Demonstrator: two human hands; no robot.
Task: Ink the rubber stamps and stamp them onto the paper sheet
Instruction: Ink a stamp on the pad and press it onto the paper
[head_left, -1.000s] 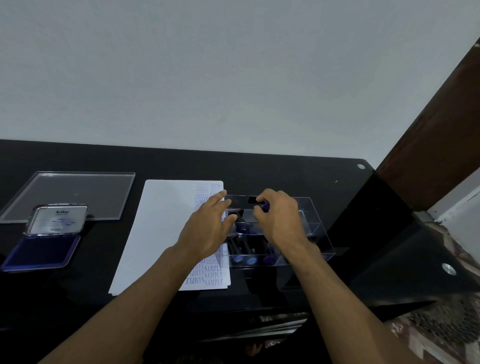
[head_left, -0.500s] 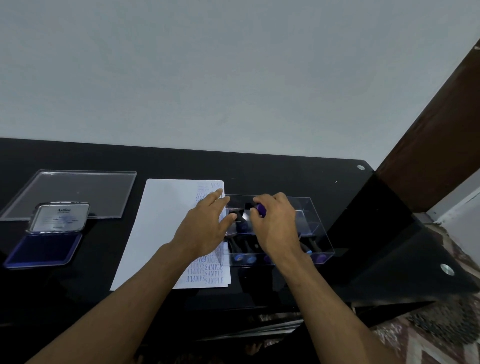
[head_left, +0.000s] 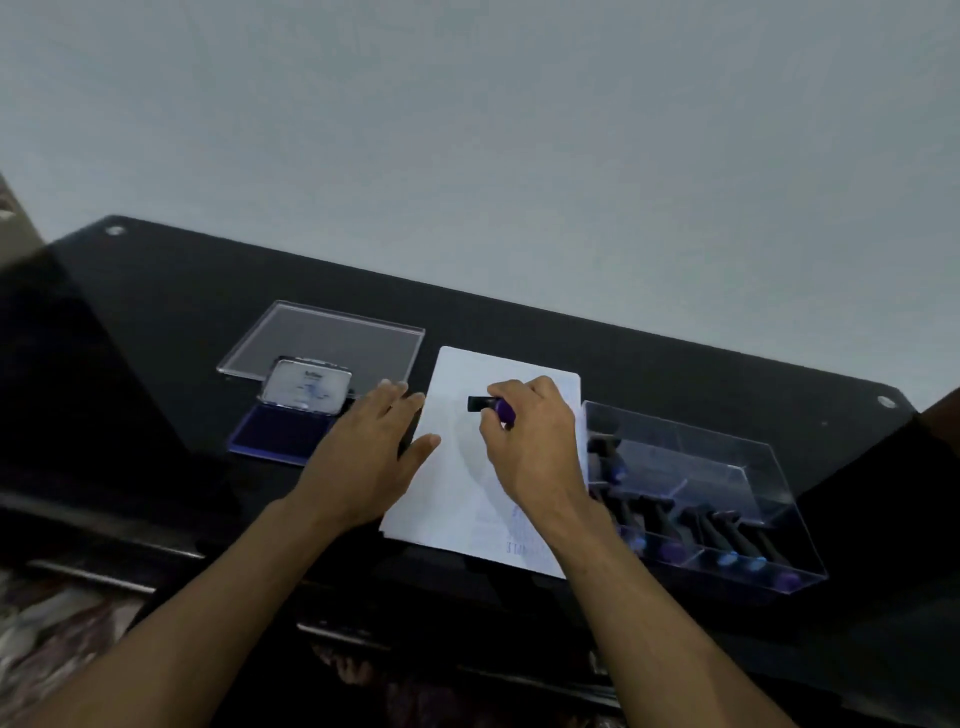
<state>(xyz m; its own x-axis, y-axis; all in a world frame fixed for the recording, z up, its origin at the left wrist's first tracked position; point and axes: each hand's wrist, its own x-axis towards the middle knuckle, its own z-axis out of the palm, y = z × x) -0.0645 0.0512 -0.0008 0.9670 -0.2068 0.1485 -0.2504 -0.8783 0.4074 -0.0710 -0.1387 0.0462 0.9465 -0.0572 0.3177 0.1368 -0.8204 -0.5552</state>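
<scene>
Rubber stamp (head_left: 491, 407) pinched in right hand (head_left: 535, 441); left hand (head_left: 371, 449) flat; clear box (head_left: 748, 470) holds stamps

The right hand (head_left: 535, 441) covers most of the stamp (head_left: 491, 408): only its black head and a bit of purple handle stick out at 9 o'clock, and its face cannot be seen. That hand and wrist also hide much of the paper sheet (head_left: 457, 467); the faint blue print near its 5 o'clock corner is too blurred to read. The left hand (head_left: 371, 457) hides the ink pad's (head_left: 275, 436) 3 o'clock end. The lettering on the pad's lid (head_left: 306, 387) is too small to read. Both forearms are cut off by the bottom edge.
</scene>
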